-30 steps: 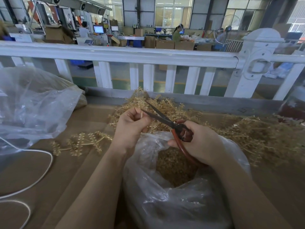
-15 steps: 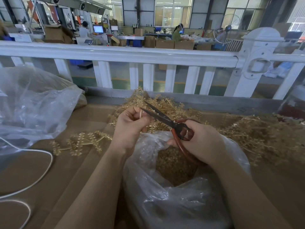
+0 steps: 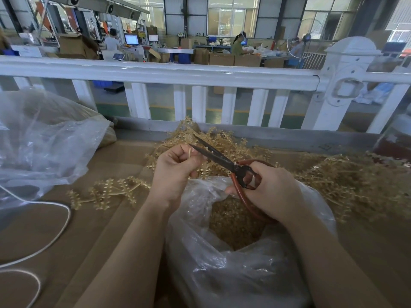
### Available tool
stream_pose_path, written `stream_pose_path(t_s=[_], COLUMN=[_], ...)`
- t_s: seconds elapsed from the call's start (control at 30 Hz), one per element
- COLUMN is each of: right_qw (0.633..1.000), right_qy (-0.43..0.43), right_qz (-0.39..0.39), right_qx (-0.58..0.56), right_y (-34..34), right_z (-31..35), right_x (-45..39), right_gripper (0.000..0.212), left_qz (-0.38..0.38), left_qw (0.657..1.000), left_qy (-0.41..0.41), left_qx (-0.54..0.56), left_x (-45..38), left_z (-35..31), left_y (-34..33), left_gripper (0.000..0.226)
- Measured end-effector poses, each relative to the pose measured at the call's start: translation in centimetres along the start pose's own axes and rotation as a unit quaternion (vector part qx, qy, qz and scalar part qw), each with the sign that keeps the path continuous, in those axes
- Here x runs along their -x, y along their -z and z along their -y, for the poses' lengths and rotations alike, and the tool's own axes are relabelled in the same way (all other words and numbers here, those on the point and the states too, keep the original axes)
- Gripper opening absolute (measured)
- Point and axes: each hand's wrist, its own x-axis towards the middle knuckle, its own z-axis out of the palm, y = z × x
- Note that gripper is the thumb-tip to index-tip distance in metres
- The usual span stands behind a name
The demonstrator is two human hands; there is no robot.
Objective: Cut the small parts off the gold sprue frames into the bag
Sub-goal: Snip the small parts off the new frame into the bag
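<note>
My left hand (image 3: pixel 175 172) pinches a thin gold sprue stem (image 3: pixel 189 153) between curled fingers, above the open mouth of a clear plastic bag (image 3: pixel 226 263). Small gold parts (image 3: pixel 233 225) fill the bag's bottom. My right hand (image 3: pixel 271 192) grips the red loop handles of dark scissors (image 3: pixel 218 156). Their blades are slightly apart, tips at the stem by my left fingers. A heap of gold sprue frames (image 3: pixel 222 143) lies behind both hands and spreads right (image 3: pixel 347 178).
A loose gold frame (image 3: pixel 111 192) lies on the cardboard-covered table (image 3: pixel 93 223) at left. A big clear bag (image 3: pixel 44 141) sits far left, with a white cable (image 3: pixel 60 232) below it. A white railing (image 3: pixel 200 74) borders the table's far edge.
The scissor blades have stayed at the stem in my left fingers, opening a little. Both hands hold nearly the same place.
</note>
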Motion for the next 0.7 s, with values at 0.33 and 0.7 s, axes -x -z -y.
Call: stream_pose_path(t_s=[0.33, 0.7], right_qw=[0.999, 0.999], right_qy=[0.018, 0.027], right_qz=[-0.023, -0.026], right_qx=[0.028, 0.032], right_y=[0.21, -0.03], right_z=[0.16, -0.26], right_x=[0.09, 0.07], right_gripper=[0.097, 0.090], left_qz=[0.050, 0.069], left_qw=[0.999, 0.997], left_qy=[0.008, 0.003], left_qx=[-0.008, -0.024], left_x=[0.21, 0.30], left_z=[-0.08, -0.15], left_y=[0.59, 0.72], left_gripper=[0.009, 0.007])
